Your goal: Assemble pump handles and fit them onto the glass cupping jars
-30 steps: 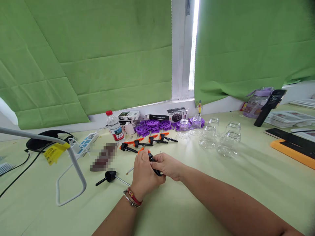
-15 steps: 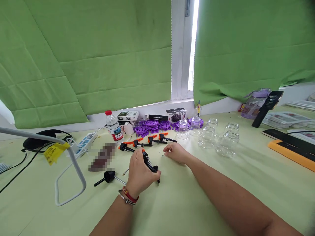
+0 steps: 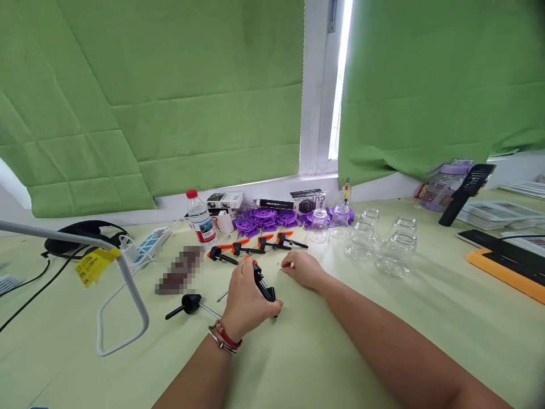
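My left hand is wrapped around a small black clamp with an orange tip, holding it just above the pale green table. My right hand rests on the table a little beyond it, fingers pinched together at a tiny pale part lying there; whether it is gripped is unclear. A loose black clamp head on a metal rod lies to the left of my left hand.
Several black-and-orange clamps lie ahead, purple plastic discs and small boxes behind them. Clear glass jars stand at right, a water bottle and power strip at left. A white wire frame sits left.
My right hand let go of the clamp and reached forward to the tabletop, where its fingers have closed over a tiny part. My left hand kept hold of the clamp.
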The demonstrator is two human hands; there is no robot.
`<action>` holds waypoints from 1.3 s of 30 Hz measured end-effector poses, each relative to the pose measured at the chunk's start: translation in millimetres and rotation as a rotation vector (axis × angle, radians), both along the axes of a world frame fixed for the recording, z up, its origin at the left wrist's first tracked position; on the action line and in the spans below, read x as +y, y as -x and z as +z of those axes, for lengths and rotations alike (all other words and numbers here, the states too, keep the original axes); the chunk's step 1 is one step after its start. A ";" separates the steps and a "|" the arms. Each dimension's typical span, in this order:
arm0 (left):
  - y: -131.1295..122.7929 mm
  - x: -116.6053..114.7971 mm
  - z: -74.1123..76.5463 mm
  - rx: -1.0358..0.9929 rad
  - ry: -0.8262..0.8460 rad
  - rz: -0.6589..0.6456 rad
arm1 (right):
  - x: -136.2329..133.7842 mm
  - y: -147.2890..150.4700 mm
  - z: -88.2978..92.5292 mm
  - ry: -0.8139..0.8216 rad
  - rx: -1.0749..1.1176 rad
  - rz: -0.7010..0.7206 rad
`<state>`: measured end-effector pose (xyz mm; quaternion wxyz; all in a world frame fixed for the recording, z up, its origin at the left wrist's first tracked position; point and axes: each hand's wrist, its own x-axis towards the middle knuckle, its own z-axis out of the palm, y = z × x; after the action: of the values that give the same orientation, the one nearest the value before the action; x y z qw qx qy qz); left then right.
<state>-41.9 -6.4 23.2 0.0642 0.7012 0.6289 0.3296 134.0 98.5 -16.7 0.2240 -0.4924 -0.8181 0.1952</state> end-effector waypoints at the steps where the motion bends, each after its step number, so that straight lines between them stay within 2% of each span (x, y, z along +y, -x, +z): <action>1: -0.2 -0.3 0.8 0.000 0.008 -0.001 | 0.4 -0.1 -0.5 -0.002 -0.007 0.003; 17: 1.6 0.0 2.4 -0.019 0.077 -0.024 | 6.6 2.8 3.1 -0.052 -0.128 0.146; 26: 3.1 -1.2 5.6 -0.045 0.117 -0.015 | -3.0 5.3 6.4 -0.089 -0.183 0.169; 39: 5.1 1.0 3.1 -0.066 0.132 -0.011 | -6.4 7.9 1.5 -0.145 -0.109 0.196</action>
<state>-47.0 -5.4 26.3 0.1328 0.6877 0.6429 0.3099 126.0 92.1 -15.2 0.1942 -0.4023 -0.8853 0.1294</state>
